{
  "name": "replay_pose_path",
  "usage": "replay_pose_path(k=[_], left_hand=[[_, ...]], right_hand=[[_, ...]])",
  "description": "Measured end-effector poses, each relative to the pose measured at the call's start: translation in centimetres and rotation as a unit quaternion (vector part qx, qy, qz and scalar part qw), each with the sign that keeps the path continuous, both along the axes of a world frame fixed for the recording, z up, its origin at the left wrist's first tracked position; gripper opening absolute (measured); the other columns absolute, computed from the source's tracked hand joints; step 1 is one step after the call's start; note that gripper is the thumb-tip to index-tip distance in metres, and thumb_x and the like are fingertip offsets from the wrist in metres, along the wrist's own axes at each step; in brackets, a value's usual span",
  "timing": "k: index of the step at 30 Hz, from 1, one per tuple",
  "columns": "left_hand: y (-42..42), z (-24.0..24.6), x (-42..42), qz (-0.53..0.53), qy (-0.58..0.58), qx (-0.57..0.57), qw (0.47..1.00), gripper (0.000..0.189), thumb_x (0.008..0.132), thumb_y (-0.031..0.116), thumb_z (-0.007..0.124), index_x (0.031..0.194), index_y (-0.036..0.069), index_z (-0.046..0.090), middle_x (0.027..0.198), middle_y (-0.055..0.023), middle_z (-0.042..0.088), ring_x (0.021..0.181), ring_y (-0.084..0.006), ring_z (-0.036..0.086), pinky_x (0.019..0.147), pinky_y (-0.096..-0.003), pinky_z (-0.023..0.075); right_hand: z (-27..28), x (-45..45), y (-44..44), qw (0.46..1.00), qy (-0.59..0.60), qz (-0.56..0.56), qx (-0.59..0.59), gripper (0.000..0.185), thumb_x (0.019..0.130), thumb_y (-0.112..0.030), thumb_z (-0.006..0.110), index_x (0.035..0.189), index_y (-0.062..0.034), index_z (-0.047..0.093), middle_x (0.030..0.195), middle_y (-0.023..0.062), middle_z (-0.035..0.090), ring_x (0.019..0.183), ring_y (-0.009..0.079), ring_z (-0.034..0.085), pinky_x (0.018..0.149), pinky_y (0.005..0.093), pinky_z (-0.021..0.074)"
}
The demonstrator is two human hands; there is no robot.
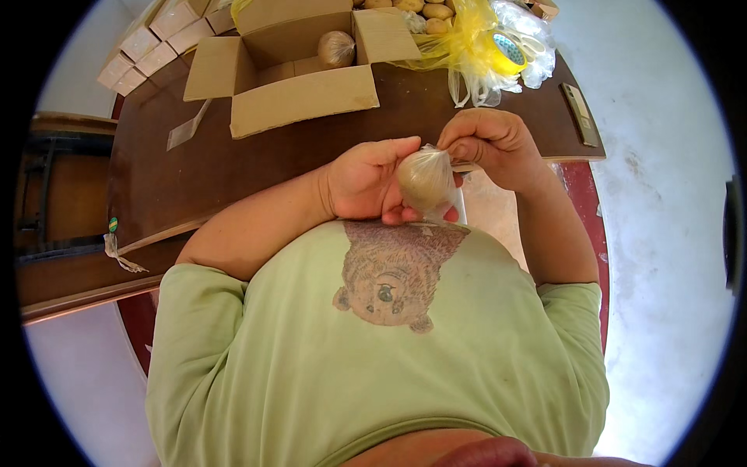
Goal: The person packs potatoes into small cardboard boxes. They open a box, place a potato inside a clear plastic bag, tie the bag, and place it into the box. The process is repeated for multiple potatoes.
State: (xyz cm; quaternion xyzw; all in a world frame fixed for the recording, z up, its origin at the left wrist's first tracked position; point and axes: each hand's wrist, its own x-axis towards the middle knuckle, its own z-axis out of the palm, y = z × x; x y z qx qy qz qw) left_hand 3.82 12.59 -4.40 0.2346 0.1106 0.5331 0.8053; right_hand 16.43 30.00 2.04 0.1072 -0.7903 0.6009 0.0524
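A potato in a clear plastic bag (425,180) rests in the palm of my left hand (367,182), just in front of my shirt. The fingers of that hand curl under and behind it. Thumb and fingertips of my right hand (496,146) pinch the gathered plastic at the top right of the potato. The film is drawn tight over its upper side, and looser plastic hangs below. Beyond my hands stands an open cardboard box (303,96) with its flaps spread. Inside it, towards the right, lies another bagged potato (337,50).
Bare potatoes (426,9) lie behind the box. To their right are yellow plastic bags (452,44), a tape roll (509,52) and clear bags (540,64). A phone (579,114) lies near the right table edge. Small boxes (157,41) are stacked far left; a plastic strip (187,131) lies nearer.
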Motion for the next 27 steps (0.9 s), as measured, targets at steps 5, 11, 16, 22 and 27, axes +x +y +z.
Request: replay_pose_path(k=[5, 11, 16, 22, 27], left_hand=[[-0.1, -0.4, -0.3, -0.008, -0.022, 0.002, 1.0, 0.059, 0.094, 0.042, 0.037, 0.133, -0.002, 0.037, 0.117, -0.0267, 0.054, 0.083, -0.026, 0.064, 0.058, -0.0267, 0.0525], [-0.7, 0.5, 0.1, 0.115, 0.076, 0.008, 0.99, 0.052, 0.088, 0.026, 0.055, 0.131, 0.001, 0.04, 0.115, -0.017, 0.057, 0.097, -0.0224, 0.062, 0.076, -0.0327, 0.0543], [-1.0, 1.6, 0.5, 0.165, 0.185, -0.013, 0.969, 0.05, 0.08, 0.006, 0.066, 0.125, 0.003, 0.046, 0.11, -0.0066, 0.059, 0.098, -0.0157, 0.057, 0.084, -0.0305, 0.0476], [-0.9, 1.7, 1.1, 0.222, 0.257, 0.001, 0.941, 0.044, 0.08, 0.005, 0.067, 0.119, 0.005, 0.047, 0.107, -0.0038, 0.056, 0.096, -0.0129, 0.054, 0.084, -0.0289, 0.0445], [-0.7, 1.1, 0.1, 0.209, 0.113, -0.027, 0.971, 0.029, 0.089, 0.01, 0.056, 0.117, 0.005, 0.048, 0.107, -0.0043, 0.056, 0.092, -0.0139, 0.055, 0.079, -0.0309, 0.0458]], right_hand=[[0.5, -0.1, 0.1, 1.0, 0.004, 0.0, 0.016, 0.008, 0.087, -0.006, 0.062, 0.092, 0.0002, 0.064, 0.08, 0.0027, 0.061, 0.072, 0.0105, 0.059, 0.061, 0.0241, 0.0491], [1.5, 0.0, 0.6, 0.99, 0.06, -0.021, 0.122, 0.008, 0.083, -0.002, 0.063, 0.091, -0.0004, 0.066, 0.079, 0.0032, 0.06, 0.074, 0.0111, 0.058, 0.066, 0.0238, 0.0484], [1.5, 0.1, 0.1, 0.989, 0.021, -0.037, 0.141, 0.009, 0.082, -0.004, 0.065, 0.09, -0.0025, 0.067, 0.077, 0.0029, 0.059, 0.075, 0.0115, 0.058, 0.067, 0.0242, 0.0475], [0.9, 0.2, 0.3, 0.989, 0.001, -0.055, 0.136, 0.009, 0.082, -0.005, 0.065, 0.091, -0.0025, 0.067, 0.077, 0.0026, 0.06, 0.073, 0.0105, 0.058, 0.066, 0.0243, 0.0476], [1.2, 0.4, 0.3, 0.992, -0.03, -0.087, 0.083, 0.008, 0.084, -0.006, 0.064, 0.092, -0.0024, 0.067, 0.076, 0.0009, 0.061, 0.071, 0.0073, 0.057, 0.064, 0.0226, 0.0486]])
